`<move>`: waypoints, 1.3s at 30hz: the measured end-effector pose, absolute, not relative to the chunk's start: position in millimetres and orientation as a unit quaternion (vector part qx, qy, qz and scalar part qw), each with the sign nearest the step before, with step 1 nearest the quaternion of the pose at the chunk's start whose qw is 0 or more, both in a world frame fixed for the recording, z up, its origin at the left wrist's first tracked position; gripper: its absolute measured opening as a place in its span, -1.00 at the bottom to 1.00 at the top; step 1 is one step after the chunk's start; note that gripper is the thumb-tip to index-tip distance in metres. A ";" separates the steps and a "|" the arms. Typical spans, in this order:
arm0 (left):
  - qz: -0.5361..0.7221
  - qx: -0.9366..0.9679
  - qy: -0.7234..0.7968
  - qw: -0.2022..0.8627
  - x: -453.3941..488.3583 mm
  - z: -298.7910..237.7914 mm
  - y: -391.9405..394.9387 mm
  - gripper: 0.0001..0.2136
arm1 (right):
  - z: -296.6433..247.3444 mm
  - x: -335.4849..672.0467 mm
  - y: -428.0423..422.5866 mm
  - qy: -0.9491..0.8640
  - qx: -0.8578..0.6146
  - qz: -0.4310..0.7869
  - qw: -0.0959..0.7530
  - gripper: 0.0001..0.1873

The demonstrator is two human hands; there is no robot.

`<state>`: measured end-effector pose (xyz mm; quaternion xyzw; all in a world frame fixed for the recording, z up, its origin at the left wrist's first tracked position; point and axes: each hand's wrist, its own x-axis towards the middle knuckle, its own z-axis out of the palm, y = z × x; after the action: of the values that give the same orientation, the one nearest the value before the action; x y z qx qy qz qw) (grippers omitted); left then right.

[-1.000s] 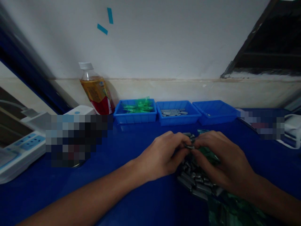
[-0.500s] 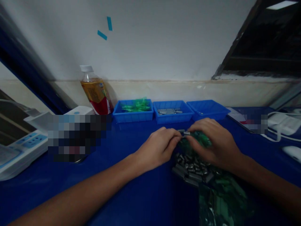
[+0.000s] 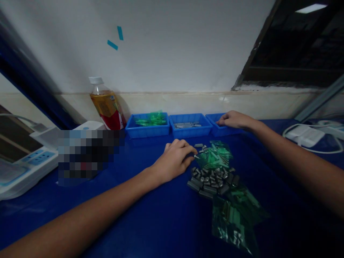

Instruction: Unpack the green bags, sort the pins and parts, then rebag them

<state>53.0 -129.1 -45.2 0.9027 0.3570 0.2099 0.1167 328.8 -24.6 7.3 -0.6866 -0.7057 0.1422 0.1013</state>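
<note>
Metal cylinders [image 3: 211, 179], some short and some longer, lie in a loose heap on the blue tabletop [image 3: 150, 218], right of centre. At the far left, a white power strip [image 3: 34, 159] has plugs in it, and beyond it a bottle [image 3: 106, 104] of amber drink with a white cap stands near the wall. Next comes the left blue tray [image 3: 147, 133], filled with green plastic packets [image 3: 154, 120]. Nearer, the left hand [image 3: 176, 159] rests just left of the heap, fingers loosely bent and thumb slightly apart; a small shiny bit shows at its fingertips, but whether it is gripped I cannot tell. Behind, the middle blue tray [image 3: 192, 133] holds slim metal pieces [image 3: 188, 125]. One green bag [image 3: 215, 152] lies on the far side of the heap, and two more bags [image 3: 233, 222] overlap on its near side. Farther right, the right hand [image 3: 231, 119] reaches into the right blue tray [image 3: 224, 132], fingers curled close together; what they hold, if anything, is hidden. Rightmost, a white power adapter [image 3: 306, 135] lies with its cable looped.
</note>
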 end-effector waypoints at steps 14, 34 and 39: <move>0.298 0.856 0.383 0.176 54.3 -40.1 -127.3 -0.87 | 0.4 282.1 -111.3 -0.773 -0.540 -0.088 0.322 -0.75; 0.349 0.874 0.284 0.183 50.9 -40.5 -135.4 -0.75 | -27.5 243.2 -163.8 -0.863 -0.425 -0.094 0.255 -0.78; 0.317 0.896 0.289 0.114 51.0 -40.2 -137.7 -0.90 | -30.9 243.0 -162.2 -0.866 -0.419 -0.080 0.261 -0.73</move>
<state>51.0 -137.7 -40.2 0.8961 0.2894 0.3168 0.1137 243.0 -162.2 -30.9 -0.4186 -0.8661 -0.0801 0.2611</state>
